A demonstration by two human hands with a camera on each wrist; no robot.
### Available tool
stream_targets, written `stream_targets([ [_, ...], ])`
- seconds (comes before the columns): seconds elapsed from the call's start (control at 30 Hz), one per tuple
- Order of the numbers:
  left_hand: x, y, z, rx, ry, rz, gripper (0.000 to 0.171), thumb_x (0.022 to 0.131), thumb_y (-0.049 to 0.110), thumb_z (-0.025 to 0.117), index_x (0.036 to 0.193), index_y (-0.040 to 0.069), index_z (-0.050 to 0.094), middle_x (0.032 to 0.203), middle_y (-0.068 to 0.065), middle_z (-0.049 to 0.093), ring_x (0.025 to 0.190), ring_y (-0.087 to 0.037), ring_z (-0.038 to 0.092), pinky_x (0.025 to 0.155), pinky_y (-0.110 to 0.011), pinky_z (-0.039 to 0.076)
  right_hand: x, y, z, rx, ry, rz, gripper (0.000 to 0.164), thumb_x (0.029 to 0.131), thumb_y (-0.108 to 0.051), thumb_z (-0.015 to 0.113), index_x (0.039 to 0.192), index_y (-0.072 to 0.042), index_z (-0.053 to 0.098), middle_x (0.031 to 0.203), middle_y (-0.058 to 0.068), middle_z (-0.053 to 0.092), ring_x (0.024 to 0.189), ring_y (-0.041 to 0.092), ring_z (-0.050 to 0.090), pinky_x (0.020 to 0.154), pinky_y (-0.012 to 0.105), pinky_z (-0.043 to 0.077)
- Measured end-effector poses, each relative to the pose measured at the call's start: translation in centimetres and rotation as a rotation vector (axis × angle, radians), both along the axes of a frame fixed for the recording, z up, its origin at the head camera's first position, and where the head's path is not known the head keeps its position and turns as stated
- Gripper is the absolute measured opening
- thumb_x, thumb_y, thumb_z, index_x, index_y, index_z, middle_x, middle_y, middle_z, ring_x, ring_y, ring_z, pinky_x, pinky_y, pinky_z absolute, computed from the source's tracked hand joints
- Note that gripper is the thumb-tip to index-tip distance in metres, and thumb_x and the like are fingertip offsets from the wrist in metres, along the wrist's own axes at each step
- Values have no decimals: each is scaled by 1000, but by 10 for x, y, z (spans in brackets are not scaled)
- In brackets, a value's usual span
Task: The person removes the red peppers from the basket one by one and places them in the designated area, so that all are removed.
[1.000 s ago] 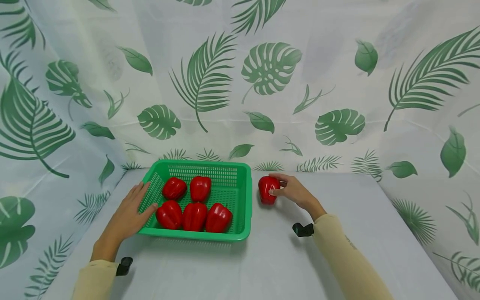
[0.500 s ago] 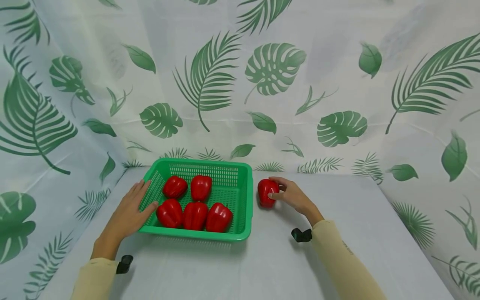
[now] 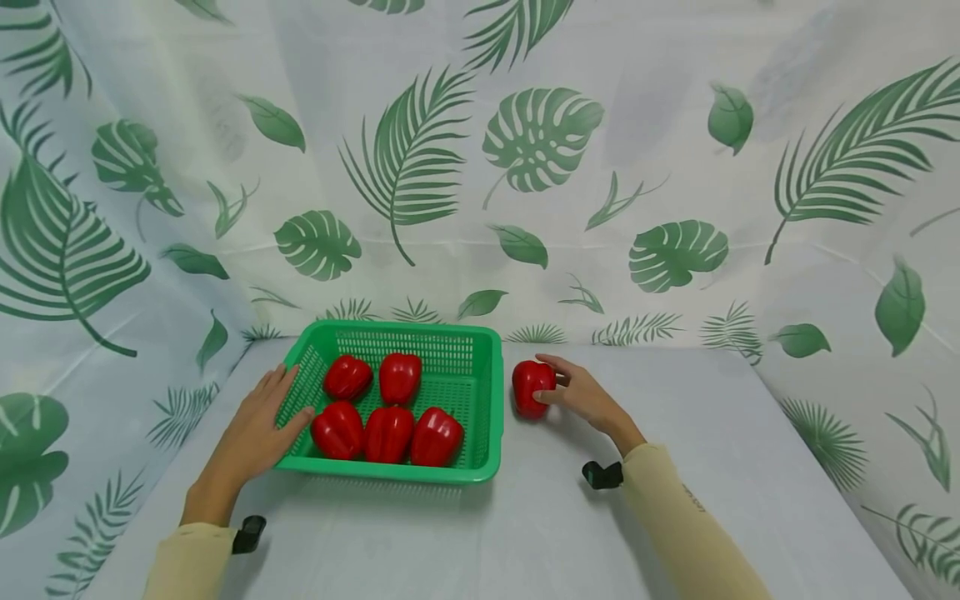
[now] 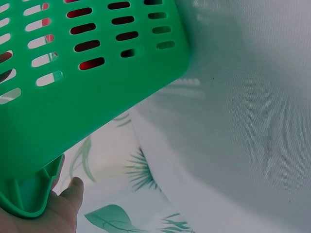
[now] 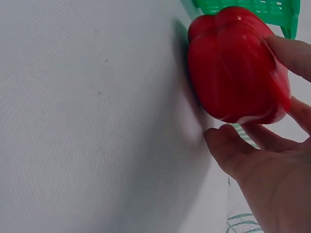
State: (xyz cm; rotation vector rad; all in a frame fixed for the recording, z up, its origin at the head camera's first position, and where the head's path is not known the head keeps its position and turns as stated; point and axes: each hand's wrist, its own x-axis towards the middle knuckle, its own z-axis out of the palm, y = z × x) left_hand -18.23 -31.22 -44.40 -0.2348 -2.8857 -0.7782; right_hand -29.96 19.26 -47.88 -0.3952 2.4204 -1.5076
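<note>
My left hand [image 3: 253, 435] rests with fingers extended along the left rim of a green plastic basket [image 3: 390, 472]. The left wrist view shows part of that hand [image 4: 56, 213] by the basket's rim. Several glossy red bell peppers lie inside, one of them a front pepper [image 3: 437, 437]. To the right of the basket, another red bell pepper [image 3: 528, 392] is on the white table. My right hand [image 3: 588, 400] holds this pepper, thumb on its near side and fingers at its far side. Up close, the right wrist view shows the pepper [image 5: 233, 73] against the fingers, its lower part near the table surface.
A white table [image 3: 390, 542] spreads under everything. Behind and at both sides hangs a white sheet [image 3: 450, 167] printed with green leaves. The basket's right wall [image 3: 496, 400] stands close beside the pepper.
The right hand and its red bell pepper have shifted slightly toward the near side of the table and a little left. My left hand and the basket stay in place.
</note>
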Motion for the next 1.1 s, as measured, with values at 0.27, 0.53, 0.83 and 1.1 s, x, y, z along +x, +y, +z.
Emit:
stream_targets([
  [0.27,0,-1,-4,-1,6,3,81,107,40,60,166,-5,28,169,-37,23,155,-58,18,119,-78,17,3,3,5,10,15,-31,86,101,-35,70,172,-18,25,175,21,24,156,50,29,116,72,35],
  [0.53,1,0,-2,2,9,6,81,106,37,62,165,-6,28,169,-37,22,155,-58,17,120,-77,16,4,3,22,12,69,-100,93,103,-52,64,175,-24,11,179,13,9,159,52,17,117,73,30],
  [0.83,0,0,-1,-5,1,7,81,107,38,60,166,-7,27,169,-37,21,155,-58,17,120,-77,16,7,3,38,27,103,-146,95,104,-52,62,175,-24,5,180,12,5,155,59,20,115,74,33],
  [1.1,2,3,0,1,2,13,81,106,38,61,165,-7,28,168,-38,23,155,-59,16,121,-77,15,19,-8,58,-22,154,-118,93,105,-46,62,175,-24,4,180,10,5,158,55,18,118,71,30],
])
